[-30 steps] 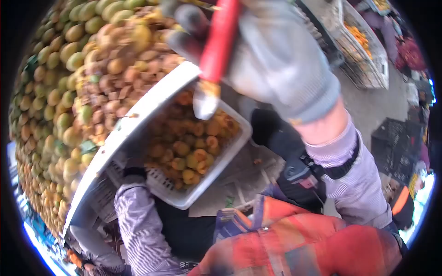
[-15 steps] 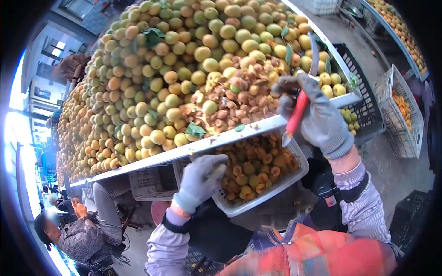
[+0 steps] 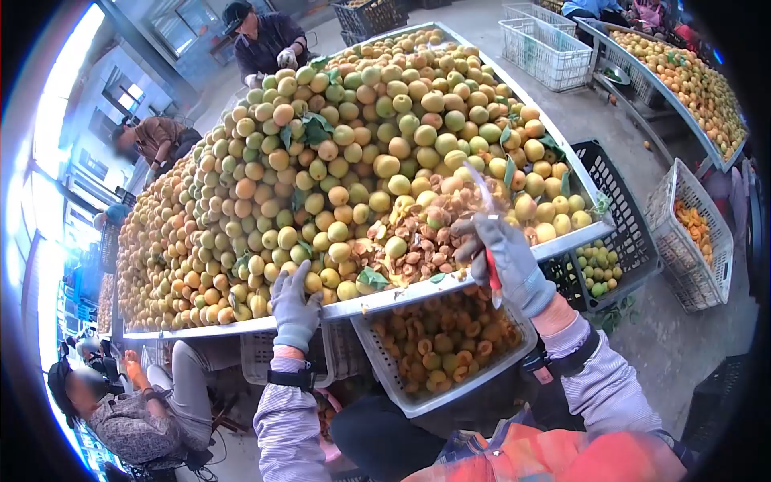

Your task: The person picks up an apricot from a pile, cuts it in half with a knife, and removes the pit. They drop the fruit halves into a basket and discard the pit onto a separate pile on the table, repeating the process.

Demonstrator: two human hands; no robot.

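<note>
From far away, I saw my left hand [image 3: 295, 312] on the edge of the big table [image 3: 385, 299], its fingers apart, next to the heap of round fruit [image 3: 337, 165]. My right hand [image 3: 510, 261] had its fingers wrapped tight around the red handle of a knife [image 3: 491, 277], by a pile of brown pits [image 3: 414, 241]. Under the table's edge, a basket [image 3: 407, 406] held cut fruit [image 3: 442, 353]. A black crate [image 3: 620, 197] held green fruit [image 3: 598, 269], and a white crate [image 3: 691, 293] held orange pieces [image 3: 695, 229].
</note>
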